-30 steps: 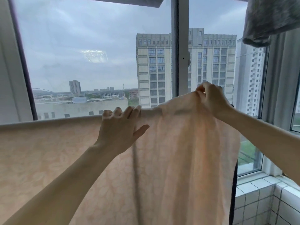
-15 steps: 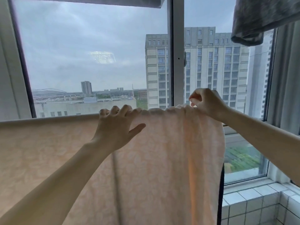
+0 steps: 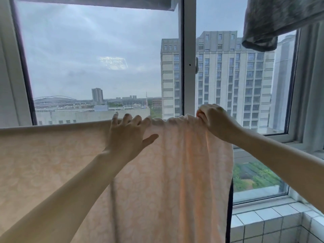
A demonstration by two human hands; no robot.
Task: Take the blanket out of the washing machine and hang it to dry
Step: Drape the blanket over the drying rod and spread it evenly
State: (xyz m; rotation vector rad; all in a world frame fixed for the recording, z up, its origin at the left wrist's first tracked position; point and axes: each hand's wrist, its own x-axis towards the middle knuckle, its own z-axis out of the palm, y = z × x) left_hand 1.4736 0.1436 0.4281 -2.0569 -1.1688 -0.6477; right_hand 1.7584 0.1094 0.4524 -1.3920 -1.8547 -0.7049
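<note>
Your blanket point(image 3: 166, 172) is up and draped, lying flat beyond your left hand point(image 3: 126, 137), which rests spread and relaxed on its top edge, while your right hand point(image 3: 215, 121) pinches the gathered stretch between your hands, which likely remains to be pulled smooth.
</note>
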